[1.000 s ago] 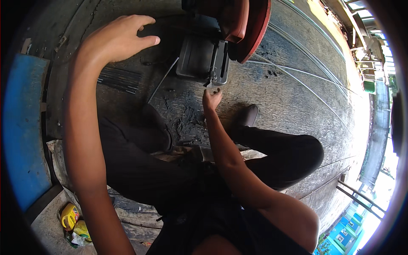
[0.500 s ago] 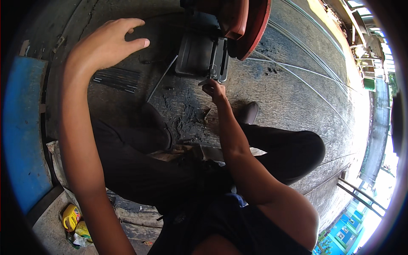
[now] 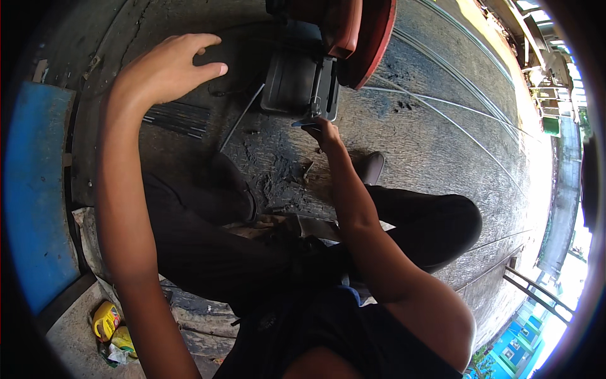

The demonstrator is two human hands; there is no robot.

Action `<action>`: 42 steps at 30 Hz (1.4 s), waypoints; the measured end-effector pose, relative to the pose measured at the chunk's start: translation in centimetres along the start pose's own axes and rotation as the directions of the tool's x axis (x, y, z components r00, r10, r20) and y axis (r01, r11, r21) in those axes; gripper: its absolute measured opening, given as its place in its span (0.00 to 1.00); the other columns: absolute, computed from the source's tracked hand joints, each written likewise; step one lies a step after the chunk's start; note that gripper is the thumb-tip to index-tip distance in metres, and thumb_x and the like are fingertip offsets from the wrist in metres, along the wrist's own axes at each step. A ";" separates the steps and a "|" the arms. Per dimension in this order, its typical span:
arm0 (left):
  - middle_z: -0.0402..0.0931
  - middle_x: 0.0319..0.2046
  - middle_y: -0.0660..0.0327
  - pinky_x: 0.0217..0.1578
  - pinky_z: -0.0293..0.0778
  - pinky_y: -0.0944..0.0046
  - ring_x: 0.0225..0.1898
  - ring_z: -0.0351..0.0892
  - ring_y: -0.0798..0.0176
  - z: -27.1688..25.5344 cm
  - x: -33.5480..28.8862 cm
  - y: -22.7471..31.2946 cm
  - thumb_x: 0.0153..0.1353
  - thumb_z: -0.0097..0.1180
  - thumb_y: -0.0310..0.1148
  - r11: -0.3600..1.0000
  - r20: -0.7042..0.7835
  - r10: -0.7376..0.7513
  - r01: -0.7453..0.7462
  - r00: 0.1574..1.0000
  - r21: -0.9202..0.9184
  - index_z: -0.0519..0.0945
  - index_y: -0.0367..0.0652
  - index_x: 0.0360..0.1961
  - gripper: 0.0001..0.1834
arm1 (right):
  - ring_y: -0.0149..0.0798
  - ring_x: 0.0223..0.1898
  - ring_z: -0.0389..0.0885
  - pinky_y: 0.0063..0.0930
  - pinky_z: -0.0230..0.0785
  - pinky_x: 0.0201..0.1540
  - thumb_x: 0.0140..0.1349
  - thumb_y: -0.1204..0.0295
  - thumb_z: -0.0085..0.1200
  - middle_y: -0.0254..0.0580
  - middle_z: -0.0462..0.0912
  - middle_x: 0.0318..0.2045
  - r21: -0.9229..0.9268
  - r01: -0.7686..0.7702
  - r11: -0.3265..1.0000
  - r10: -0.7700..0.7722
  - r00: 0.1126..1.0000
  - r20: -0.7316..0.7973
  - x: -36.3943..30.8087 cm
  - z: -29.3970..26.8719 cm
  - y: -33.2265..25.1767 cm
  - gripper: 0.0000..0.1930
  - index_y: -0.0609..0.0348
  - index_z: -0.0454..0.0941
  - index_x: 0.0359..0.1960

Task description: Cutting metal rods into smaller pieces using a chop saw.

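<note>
A cut-off saw with a red guard (image 3: 377, 47) and a dark metal base (image 3: 287, 82) stands on the floor in front of me. My right hand (image 3: 327, 134) is closed on a flat metal vise handle (image 3: 305, 124) at the near end of the base. From that handle, the vise screw (image 3: 315, 95) runs back along the base. My left hand (image 3: 173, 66) hangs open in the air to the left of the saw, thumb and fingers apart, holding nothing. What lies in the vise jaws is hidden under the saw.
Several short dark metal rods (image 3: 177, 120) lie left of the saw, and one thin rod (image 3: 243, 117) lies nearer its base. Long metal bars (image 3: 454, 72) stretch across the floor at right. My shoes (image 3: 370, 169) flank the work area. A blue panel (image 3: 38, 196) stands at far left.
My left hand has shifted slightly right and down, still open. My right hand has moved a little right, and the vise handle now shows at a different angle.
</note>
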State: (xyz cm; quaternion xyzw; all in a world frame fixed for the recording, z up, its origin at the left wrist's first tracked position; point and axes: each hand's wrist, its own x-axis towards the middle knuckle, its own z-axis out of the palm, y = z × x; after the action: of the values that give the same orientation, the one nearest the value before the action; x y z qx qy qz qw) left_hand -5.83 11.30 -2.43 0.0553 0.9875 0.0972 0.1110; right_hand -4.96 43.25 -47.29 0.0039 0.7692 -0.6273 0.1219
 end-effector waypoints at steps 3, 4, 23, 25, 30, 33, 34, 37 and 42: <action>0.72 0.56 0.47 0.53 0.72 0.55 0.51 0.77 0.53 -0.6 -1.2 -0.9 0.61 0.58 0.49 0.997 0.016 -0.077 0.077 0.997 0.021 0.71 0.49 0.63 0.31 | 0.44 0.45 0.83 0.27 0.79 0.49 0.62 0.77 0.52 0.57 0.82 0.44 0.259 -0.235 0.937 0.212 0.971 0.112 -0.7 2.4 -3.3 0.11 0.72 0.79 0.42; 0.72 0.56 0.47 0.53 0.72 0.55 0.51 0.77 0.53 -0.5 -1.0 -0.9 0.61 0.58 0.49 0.997 0.013 -0.077 0.076 0.997 0.023 0.71 0.49 0.63 0.31 | 0.45 0.44 0.83 0.28 0.78 0.48 0.61 0.74 0.53 0.56 0.82 0.43 0.502 -0.424 0.754 0.383 0.904 0.189 -0.1 2.1 -3.6 0.12 0.70 0.79 0.43; 0.72 0.57 0.49 0.54 0.71 0.53 0.54 0.76 0.53 0.8 0.0 0.6 0.61 0.58 0.50 0.999 0.082 -0.044 0.043 0.996 0.014 0.71 0.49 0.63 0.32 | 0.63 0.46 0.79 0.52 0.70 0.50 0.70 0.49 0.35 0.66 0.79 0.41 -0.384 -0.554 0.739 0.224 0.739 -0.636 2.6 3.9 -8.7 0.30 0.68 0.78 0.42; 0.73 0.57 0.50 0.54 0.71 0.53 0.54 0.75 0.53 1.1 0.0 0.7 0.61 0.57 0.50 0.999 0.111 -0.051 0.050 0.992 0.014 0.71 0.50 0.63 0.32 | 0.63 0.46 0.79 0.52 0.70 0.50 0.70 0.49 0.35 0.67 0.79 0.41 -0.380 -0.549 0.745 0.225 0.743 -0.630 2.8 3.7 -8.6 0.29 0.67 0.77 0.41; 0.72 0.58 0.51 0.54 0.72 0.53 0.54 0.75 0.54 1.3 0.1 0.5 0.62 0.57 0.49 0.996 0.125 -0.084 0.084 0.989 0.008 0.71 0.51 0.63 0.30 | 0.64 0.43 0.80 0.53 0.71 0.48 0.70 0.49 0.36 0.67 0.79 0.39 -0.396 -0.525 0.754 0.191 0.751 -0.631 2.7 3.8 -8.3 0.28 0.66 0.76 0.40; 0.75 0.54 0.42 0.52 0.73 0.52 0.53 0.78 0.45 2.5 1.1 0.7 0.60 0.59 0.47 0.998 0.057 0.009 -0.006 0.998 -0.056 0.73 0.39 0.60 0.31 | 0.65 0.44 0.79 0.53 0.70 0.50 0.70 0.50 0.37 0.67 0.80 0.39 -0.355 -0.542 0.762 0.211 0.726 -0.654 2.5 3.7 -8.5 0.29 0.68 0.78 0.40; 0.75 0.54 0.42 0.52 0.73 0.52 0.53 0.78 0.45 3.3 1.7 0.5 0.60 0.59 0.47 0.999 0.056 0.010 -0.007 0.998 -0.048 0.73 0.39 0.60 0.31 | 0.63 0.43 0.80 0.53 0.71 0.49 0.70 0.51 0.38 0.65 0.79 0.41 -0.348 -0.551 0.759 0.235 0.729 -0.642 2.4 3.7 -8.7 0.26 0.66 0.76 0.41; 0.78 0.49 0.44 0.50 0.74 0.56 0.49 0.80 0.49 8.5 5.7 -0.7 0.62 0.58 0.46 0.981 0.202 0.139 -0.107 0.969 -0.162 0.74 0.36 0.58 0.29 | 0.63 0.43 0.80 0.53 0.71 0.49 0.68 0.51 0.43 0.63 0.79 0.41 -0.304 -0.542 0.784 0.157 0.647 -0.746 2.3 4.2 -7.9 0.26 0.68 0.75 0.44; 0.81 0.41 0.52 0.41 0.75 0.61 0.43 0.81 0.60 23.6 10.4 -3.2 0.64 0.55 0.50 0.969 0.608 0.073 0.088 0.790 -0.231 0.78 0.37 0.53 0.27 | 0.58 0.43 0.83 0.45 0.75 0.47 0.62 0.56 0.56 0.61 0.83 0.39 -0.081 -0.579 0.811 0.431 0.685 -0.588 -1.6 2.5 -8.1 0.25 0.71 0.78 0.44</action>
State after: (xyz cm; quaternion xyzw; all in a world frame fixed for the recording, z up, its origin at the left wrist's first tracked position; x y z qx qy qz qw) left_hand -10.78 13.78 -27.87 0.0658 0.8784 0.1955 0.4311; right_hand -4.20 39.36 -39.61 0.3791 0.8145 -0.4340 0.0677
